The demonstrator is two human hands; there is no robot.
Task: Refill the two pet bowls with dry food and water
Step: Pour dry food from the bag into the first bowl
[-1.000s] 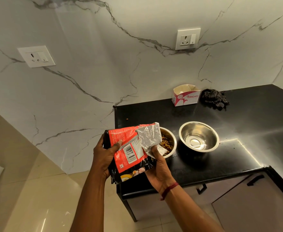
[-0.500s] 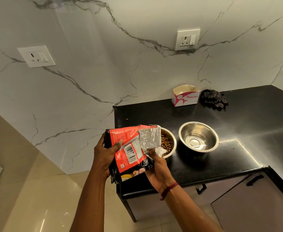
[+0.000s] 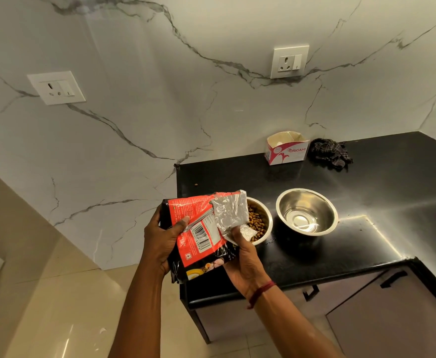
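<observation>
Gripping the food bag [image 3: 198, 236] from both sides, you have your left hand [image 3: 162, 241] wrapped around its left edge, with the thumb pressed across the red printed face and the fingers curled behind. Your right hand [image 3: 245, 264] closes on the lower right part of the bag, its fingertips pinching the silver foil flap [image 3: 231, 213] that is folded over at the top. A red thread [image 3: 262, 293] circles your right wrist. The bag is held in the air, tilted, over the front left corner of the black counter [image 3: 366, 192], with its barcode panel facing you.

Just behind the foil flap, and partly hidden by it, the left steel bowl [image 3: 268, 218] sits on the counter with brown kibble [image 3: 256, 220] in it. Close to its right, but not touching it, stands the second steel bowl [image 3: 307, 215]. Its bottom gleams, though you cannot tell for sure from here whether that is water. A single loose kibble piece [image 3: 196, 185] lies on the counter near the back left edge.

Farther back, against the marble-patterned wall [image 3: 134, 125], a white and pink carton [image 3: 286, 149] stands open at the top, with a crumpled dark checked cloth [image 3: 331, 153] just to its right. Two white sockets are set into the wall, one [image 3: 290, 60] above the carton and one [image 3: 56, 87] far off to the left. Below the counter are grey cabinet fronts [image 3: 392, 319] with black handles, and a beige tiled floor [image 3: 56, 306].
</observation>
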